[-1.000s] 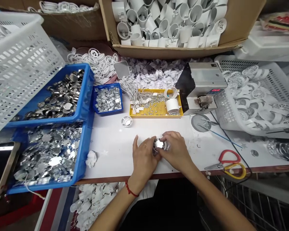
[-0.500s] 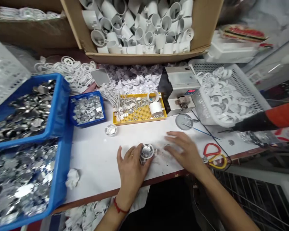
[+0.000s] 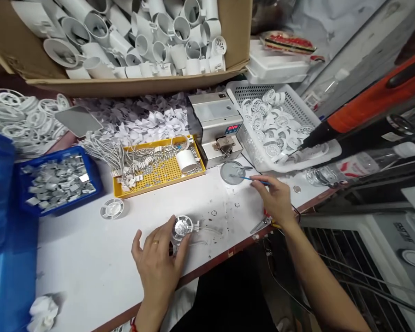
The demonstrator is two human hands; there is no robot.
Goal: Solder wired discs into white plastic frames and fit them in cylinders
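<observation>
My left hand (image 3: pixel 159 253) rests on the table, thumb and fingers closed around a round white spoked plastic part (image 3: pixel 183 227) with a silver disc in its middle. Short pale wires (image 3: pixel 210 230) trail from its right side. Between the fingertips of my right hand (image 3: pixel 276 199) is a thin blue stick (image 3: pixel 251 179), its tip over a shallow round grey dish (image 3: pixel 232 173). Whether the stick ends in a brush I cannot make out. A second spoked white part (image 3: pixel 112 209) lies left of my left hand, apart from it.
A yellow tray (image 3: pixel 155 186) of small metal bits and a metal machine (image 3: pixel 214 115) stand behind. Blue bins (image 3: pixel 27 205) are at left, a white basket (image 3: pixel 235 92) at right. Scissors (image 3: pixel 261 225) lie partly under my right wrist. An orange-and-black tool (image 3: pixel 370 103) juts in from the right.
The camera view has swung to the right. My right hand has moved from near the white part to the grey dish and taken hold of the blue stick. My left hand keeps its grip.
</observation>
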